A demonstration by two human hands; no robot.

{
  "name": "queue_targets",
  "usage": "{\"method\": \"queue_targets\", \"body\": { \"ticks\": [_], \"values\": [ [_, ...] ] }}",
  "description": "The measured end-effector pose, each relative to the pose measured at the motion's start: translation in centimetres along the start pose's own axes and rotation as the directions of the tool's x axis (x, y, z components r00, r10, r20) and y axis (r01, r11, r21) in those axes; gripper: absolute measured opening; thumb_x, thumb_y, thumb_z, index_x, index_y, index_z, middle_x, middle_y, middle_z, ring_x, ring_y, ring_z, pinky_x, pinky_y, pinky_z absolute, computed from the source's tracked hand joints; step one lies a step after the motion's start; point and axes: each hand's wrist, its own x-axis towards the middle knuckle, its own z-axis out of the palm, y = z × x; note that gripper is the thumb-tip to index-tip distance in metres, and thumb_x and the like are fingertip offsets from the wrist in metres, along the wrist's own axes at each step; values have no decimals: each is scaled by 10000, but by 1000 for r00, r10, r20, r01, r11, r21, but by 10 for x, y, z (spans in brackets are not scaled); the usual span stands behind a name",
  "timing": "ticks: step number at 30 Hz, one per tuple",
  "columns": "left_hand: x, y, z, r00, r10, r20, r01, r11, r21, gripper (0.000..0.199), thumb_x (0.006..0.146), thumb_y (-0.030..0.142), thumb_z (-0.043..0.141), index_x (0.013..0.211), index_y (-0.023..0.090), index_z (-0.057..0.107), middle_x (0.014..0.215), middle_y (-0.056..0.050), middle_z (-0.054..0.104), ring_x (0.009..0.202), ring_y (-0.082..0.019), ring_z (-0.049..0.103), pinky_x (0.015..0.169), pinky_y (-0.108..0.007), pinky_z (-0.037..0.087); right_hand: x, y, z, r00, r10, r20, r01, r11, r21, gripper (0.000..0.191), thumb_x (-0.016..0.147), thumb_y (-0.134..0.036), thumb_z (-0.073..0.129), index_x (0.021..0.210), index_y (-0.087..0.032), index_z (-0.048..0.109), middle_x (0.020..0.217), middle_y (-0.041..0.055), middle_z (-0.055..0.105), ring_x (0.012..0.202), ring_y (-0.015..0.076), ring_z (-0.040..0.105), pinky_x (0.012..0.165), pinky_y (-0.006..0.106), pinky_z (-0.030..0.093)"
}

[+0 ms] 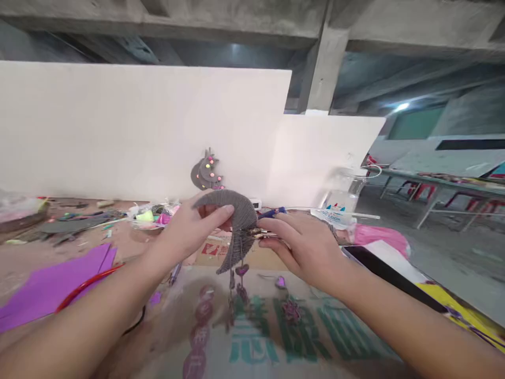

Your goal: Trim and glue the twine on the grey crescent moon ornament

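My left hand pinches the upper part of a crescent moon wrapped in grey yarn, thumb in front. From the moon hang thin strands with small ornaments, among them a dark purple heart. At the moon's right edge, my right hand has thumb and forefinger closed round something small and partly metallic, which I cannot make out. A blue object shows just behind the right fingers, and a clear thin rod extends to the right beyond that hand. A purple flower-shaped ornament lies below on the printed cardboard.
A second grey crescent with coloured dots stands against the white board. Purple sheets and a red curved handle lie left. A dark flat device and pink plastic are right; a clear container stands behind.
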Motion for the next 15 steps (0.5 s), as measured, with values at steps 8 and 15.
{"method": "queue_targets", "body": {
  "ticks": [8,15],
  "values": [
    [0,1,0,999,-1,38,1,1000,-10,137,798,292,590,802,160,627,673,11,647,624,-122,614,593,-215,519,-1,0,4,999,-24,-24,23,999,-23,151,912,-267,471,964,-168,572,713,23,625,657,167,570,599,288,384],
    [6,-4,-8,999,-45,-12,44,997,-63,195,796,333,590,767,146,640,657,-4,648,602,-124,606,578,-219,520,-1,16,-4,940,341,-29,-327,919,219,249,909,-311,465,1132,-211,516,825,30,648,699,154,616,595,251,456]
  ]
}}
